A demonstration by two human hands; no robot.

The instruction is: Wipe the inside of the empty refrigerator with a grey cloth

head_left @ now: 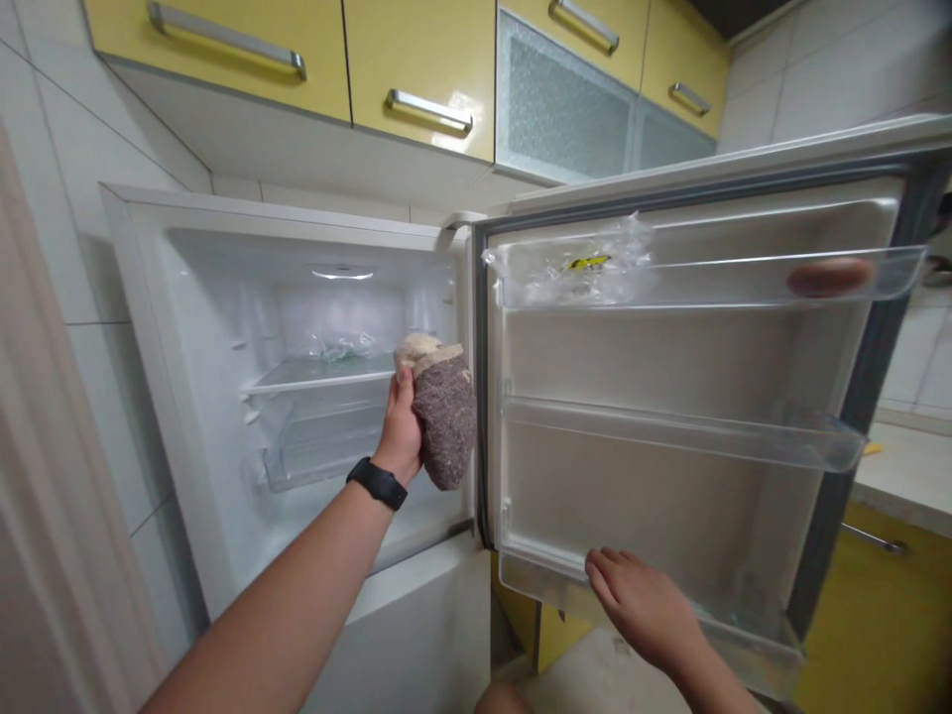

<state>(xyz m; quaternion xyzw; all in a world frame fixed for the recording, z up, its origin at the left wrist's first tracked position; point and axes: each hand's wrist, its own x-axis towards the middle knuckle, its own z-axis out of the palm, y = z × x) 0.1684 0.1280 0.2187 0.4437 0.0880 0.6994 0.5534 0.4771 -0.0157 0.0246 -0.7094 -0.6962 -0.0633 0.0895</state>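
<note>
My left hand, with a black watch on its wrist, is closed round a mottled purple-brown, pouch-shaped bundle with a beige top. Whether that is a bag or folded cloth I cannot tell. The bundle is upright in front of the right side of the open fridge compartment, beside the hinge. Low on the opened door, my right hand rests with bent fingers over the rim of the bottom door shelf; part of its grip is hidden.
Inside, a glass shelf bears crumpled clear plastic, above a clear drawer. The top door shelf holds a plastic bag and a reddish-brown oval thing. Yellow cabinets hang overhead. A counter stands right.
</note>
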